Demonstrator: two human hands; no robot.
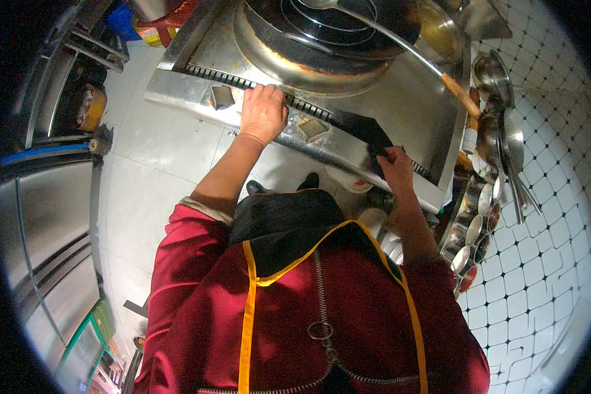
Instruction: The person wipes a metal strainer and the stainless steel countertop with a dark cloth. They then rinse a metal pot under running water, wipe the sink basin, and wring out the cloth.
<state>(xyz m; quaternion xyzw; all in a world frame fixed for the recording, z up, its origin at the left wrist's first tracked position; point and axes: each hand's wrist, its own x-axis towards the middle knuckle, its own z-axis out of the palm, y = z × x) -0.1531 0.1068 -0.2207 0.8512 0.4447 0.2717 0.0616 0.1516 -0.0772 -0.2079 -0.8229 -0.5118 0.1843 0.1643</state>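
Before me is a stainless-steel wok range (423, 118) with a slotted drain grate (305, 104) along its front. My left hand (263, 112) is on the front ledge (177, 91), its fingers curled over the edge at the grate; what lies under the fingers is hidden. Two small square metal pieces (222, 97) sit on the ledge, one on either side of that hand. Farther right, my right hand (396, 167) is at the ledge with bent fingers, beside a black patch (364, 129). I cannot tell whether the patch is cloth or shadow, nor whether the fingers hold anything.
A dark wok (320, 47) sits on the burner, with a wooden-handled ladle (418, 54) across it. A metal basin (438, 32) stands behind at right. Strainers (512, 138) and seasoning containers (473, 226) line the tiled wall (537, 276). Steel cabinets (54, 212) stand left.
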